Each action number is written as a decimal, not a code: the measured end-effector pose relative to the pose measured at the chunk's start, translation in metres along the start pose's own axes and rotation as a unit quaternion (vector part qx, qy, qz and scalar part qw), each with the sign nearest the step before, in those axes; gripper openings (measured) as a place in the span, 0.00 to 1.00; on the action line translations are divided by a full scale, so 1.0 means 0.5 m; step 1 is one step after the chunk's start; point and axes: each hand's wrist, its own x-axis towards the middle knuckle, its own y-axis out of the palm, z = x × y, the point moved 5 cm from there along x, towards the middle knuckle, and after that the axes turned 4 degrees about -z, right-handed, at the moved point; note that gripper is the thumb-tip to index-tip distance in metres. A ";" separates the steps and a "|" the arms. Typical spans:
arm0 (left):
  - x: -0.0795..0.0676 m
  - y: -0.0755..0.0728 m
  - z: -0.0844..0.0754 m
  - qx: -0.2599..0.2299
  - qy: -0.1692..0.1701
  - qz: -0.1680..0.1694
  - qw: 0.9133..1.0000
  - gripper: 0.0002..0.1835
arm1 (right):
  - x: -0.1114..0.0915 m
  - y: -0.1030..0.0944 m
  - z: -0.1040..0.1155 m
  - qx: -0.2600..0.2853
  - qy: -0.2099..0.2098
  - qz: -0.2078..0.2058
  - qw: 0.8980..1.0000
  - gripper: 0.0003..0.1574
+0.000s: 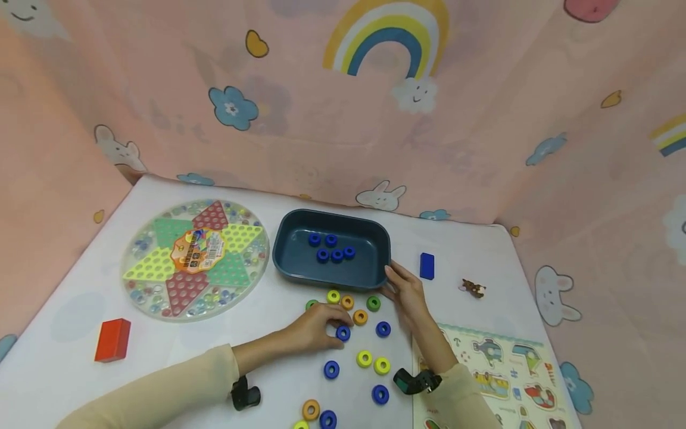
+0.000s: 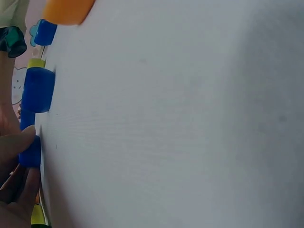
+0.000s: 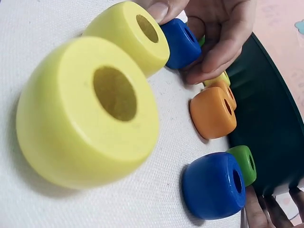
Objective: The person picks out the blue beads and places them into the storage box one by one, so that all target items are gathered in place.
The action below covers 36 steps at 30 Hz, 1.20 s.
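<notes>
The left hand [image 1: 309, 329] pinches a blue bead [image 1: 343, 333] between thumb and fingers, just on the near side of the tray [image 1: 289, 268]. The right hand [image 1: 409, 296] grips the tray's near right corner. Five blue beads [image 1: 323, 255] lie inside the tray, grouped around its middle. Between the left hand and the tray sit a yellow bead [image 1: 333, 297] and a partly hidden green bead [image 1: 311, 304]; two orange beads [image 1: 360, 317] and another green one [image 1: 373, 303] lie to their right. More yellow, blue and orange beads are scattered nearer on the white table [image 1: 177, 339]. To the left of the tray lies a round game board [image 1: 234, 268], with a red block [image 1: 112, 340] nearer. To the right are a blue block [image 1: 427, 266] and a small brown toy [image 1: 473, 288], with a picture board [image 1: 514, 364] nearer, partly under the right arm. A pink printed cloth [image 1: 300, 155] hangs on the far side.
</notes>
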 end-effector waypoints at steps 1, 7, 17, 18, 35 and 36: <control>0.000 -0.001 0.000 0.000 0.000 0.000 1.000 0.18 | 0.000 0.000 0.000 0.002 0.000 -0.001 1.000 0.33; -0.003 -0.006 0.002 -0.007 -0.003 -0.003 1.000 0.17 | 0.000 0.000 0.000 -0.008 -0.001 -0.003 1.000 0.33; 0.023 -0.081 -0.038 -0.016 0.003 -0.026 1.000 0.19 | -0.001 -0.002 -0.001 -0.014 -0.001 -0.004 1.000 0.33; 0.027 -0.092 -0.044 -0.014 0.008 -0.029 0.999 0.19 | 0.000 -0.002 -0.001 -0.014 -0.002 -0.003 1.000 0.33; 0.157 -0.199 -0.023 0.020 -0.009 -0.047 0.999 0.19 | 0.004 -0.001 -0.006 -0.023 -0.007 -0.005 1.000 0.33; 0.169 -0.201 -0.019 0.027 -0.011 -0.048 0.998 0.19 | 0.005 -0.002 -0.007 -0.022 -0.008 -0.006 1.000 0.33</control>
